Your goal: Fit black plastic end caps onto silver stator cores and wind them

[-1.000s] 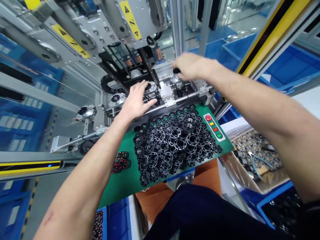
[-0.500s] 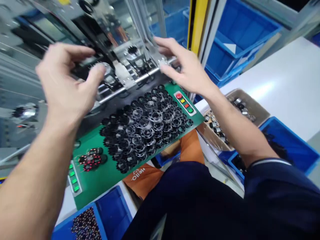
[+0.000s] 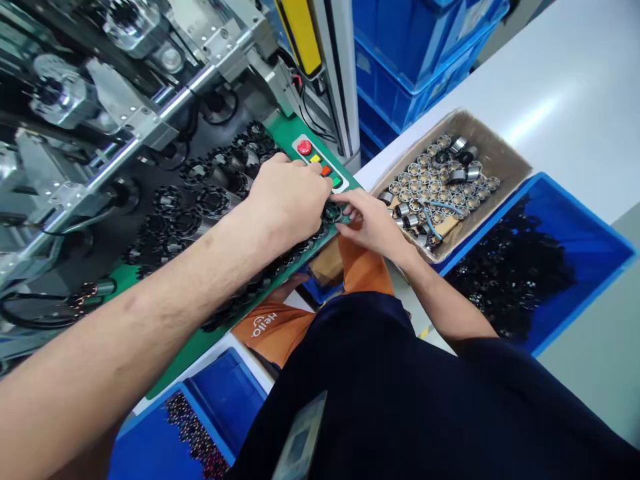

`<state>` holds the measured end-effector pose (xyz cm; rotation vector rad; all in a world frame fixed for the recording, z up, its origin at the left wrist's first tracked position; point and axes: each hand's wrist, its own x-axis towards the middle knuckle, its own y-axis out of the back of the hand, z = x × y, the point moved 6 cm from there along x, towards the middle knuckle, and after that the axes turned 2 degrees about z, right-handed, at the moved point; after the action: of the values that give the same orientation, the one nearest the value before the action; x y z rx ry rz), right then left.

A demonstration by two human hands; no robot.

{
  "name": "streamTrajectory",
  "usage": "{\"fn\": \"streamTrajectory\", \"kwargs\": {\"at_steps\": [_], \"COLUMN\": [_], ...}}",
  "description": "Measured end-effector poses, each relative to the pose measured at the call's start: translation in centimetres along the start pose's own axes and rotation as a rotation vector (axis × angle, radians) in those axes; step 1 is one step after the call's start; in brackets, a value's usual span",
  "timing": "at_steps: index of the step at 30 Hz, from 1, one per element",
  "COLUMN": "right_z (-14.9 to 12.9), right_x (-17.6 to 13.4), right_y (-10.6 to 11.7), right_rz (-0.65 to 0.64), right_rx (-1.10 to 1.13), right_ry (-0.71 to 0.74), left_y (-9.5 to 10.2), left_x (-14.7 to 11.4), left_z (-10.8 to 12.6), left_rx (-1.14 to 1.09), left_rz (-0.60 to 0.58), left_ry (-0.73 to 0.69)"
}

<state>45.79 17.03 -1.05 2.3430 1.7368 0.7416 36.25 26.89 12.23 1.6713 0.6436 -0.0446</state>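
Note:
My left hand (image 3: 295,197) is closed, palm down, at the right end of the green work surface (image 3: 285,130), beside the push-button panel (image 3: 299,141). Its fingertips are hidden beneath it, so what they hold cannot be made out. Close by, my right hand (image 3: 373,223) has its thumb and forefinger around a small black ring-shaped part (image 3: 333,213) at the surface's front edge. Many black toothed rings with metal bodies, like motor stator cores (image 3: 213,200), stand packed together on the green surface, partly covered by my left forearm.
Behind the surface runs a machine with a metal rail (image 3: 165,113) and clamps. To the right, a cardboard box (image 3: 500,143) holds metal rings, beside a blue bin (image 3: 595,293) of black parts. Another blue bin (image 3: 145,440) with copper-coloured parts sits lower left. Blue crates (image 3: 400,87) are stacked behind.
Both hands have come down from the machine's fixtures to the right end of the green surface and are now close together. The view has swung rightward, showing more of the cardboard box.

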Motion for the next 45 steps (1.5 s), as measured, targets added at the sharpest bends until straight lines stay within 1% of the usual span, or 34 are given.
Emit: {"fn": "streamTrajectory", "kwargs": {"at_steps": [6, 11, 14, 18, 24, 29, 35, 38, 43, 45], "right_z": [0.5, 0.5, 0.4, 0.2, 0.4, 0.3, 0.1, 0.1, -0.3, -0.2], "right_x": [-0.1, -0.1, -0.2, -0.3, -0.2, 0.1, 0.3, 0.0, -0.4, -0.3], "right_y": [-0.2, -0.4, -0.6, -0.9, -1.4, -1.4, -1.5, -1.4, -1.1, -1.0], "right_rz": [-0.017, 0.004, 0.017, 0.020, 0.021, -0.002, -0.012, -0.021, -0.079, -0.098], "right_rx": [0.008, -0.002, -0.016, -0.024, -0.019, -0.021, 0.024, 0.017, -0.004, -0.001], "right_ry": [-0.003, -0.002, -0.005, -0.017, -0.029, -0.031, -0.061, -0.083, -0.082, -0.078], "left_y": [-0.1, -0.4, -0.4, 0.2, 0.8, 0.9, 1.0, 0.7, 0.1, 0.2], "left_x": [-0.1, 0.0, -0.1, -0.5, -0.6, -0.9, -1.0, -1.1, -1.5, -1.6], "left_z": [0.1, 0.1, 0.0, -0.1, 0.0, -0.3, -0.3, -0.5, -1.1, -0.9], "left_rx": [-0.004, 0.037, 0.086, 0.115, 0.083, -0.016, 0.044, 0.071, -0.060, -0.058], "left_rz": [-0.043, -0.109, -0.090, -0.060, -0.132, -0.131, -0.145, -0.137, -0.021, -0.010], "left_ry": [0.036, 0.089, 0.068, 0.064, 0.102, 0.138, 0.128, 0.109, 0.081, 0.051]}}
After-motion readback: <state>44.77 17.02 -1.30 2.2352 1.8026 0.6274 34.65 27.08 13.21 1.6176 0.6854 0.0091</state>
